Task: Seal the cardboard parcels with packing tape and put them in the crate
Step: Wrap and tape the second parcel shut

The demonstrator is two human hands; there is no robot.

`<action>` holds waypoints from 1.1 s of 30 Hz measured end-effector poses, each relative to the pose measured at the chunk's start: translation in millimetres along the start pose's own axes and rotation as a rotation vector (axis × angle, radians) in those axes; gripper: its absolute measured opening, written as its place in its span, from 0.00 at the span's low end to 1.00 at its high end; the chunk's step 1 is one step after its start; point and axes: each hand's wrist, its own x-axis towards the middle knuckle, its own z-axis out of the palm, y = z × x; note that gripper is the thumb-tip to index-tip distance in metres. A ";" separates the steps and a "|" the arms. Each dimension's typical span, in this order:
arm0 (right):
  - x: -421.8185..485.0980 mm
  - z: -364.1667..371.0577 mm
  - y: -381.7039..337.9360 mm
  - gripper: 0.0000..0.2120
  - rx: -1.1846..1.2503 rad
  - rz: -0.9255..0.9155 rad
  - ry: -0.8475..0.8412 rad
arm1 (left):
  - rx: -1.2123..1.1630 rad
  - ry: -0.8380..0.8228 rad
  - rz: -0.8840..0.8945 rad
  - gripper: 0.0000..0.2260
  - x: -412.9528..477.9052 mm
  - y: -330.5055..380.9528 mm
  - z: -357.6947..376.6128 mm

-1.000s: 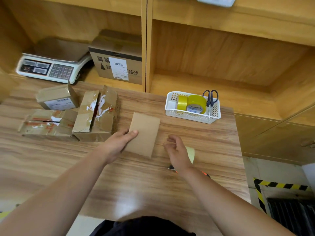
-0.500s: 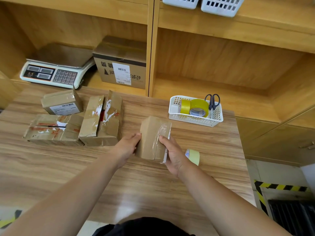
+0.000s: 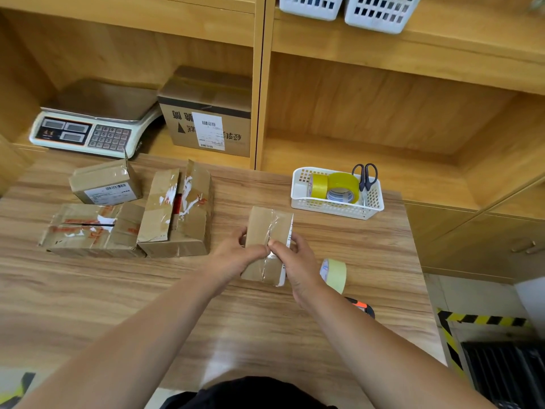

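Gripping a small cardboard parcel from either side, the left hand and right hand curl their fingers round its edges, thumbs meeting on the clear tape along its upper face. The parcel is at the middle of the bench, nearer the right edge. A roll of tape lies just beside the right hand, and other parcels sit towards the back left corner.
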 end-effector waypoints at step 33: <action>11.6 -20.1 -7.1 0.38 -0.033 -0.116 -0.106 | -0.029 -0.124 0.041 0.24 5.8 9.4 -17.2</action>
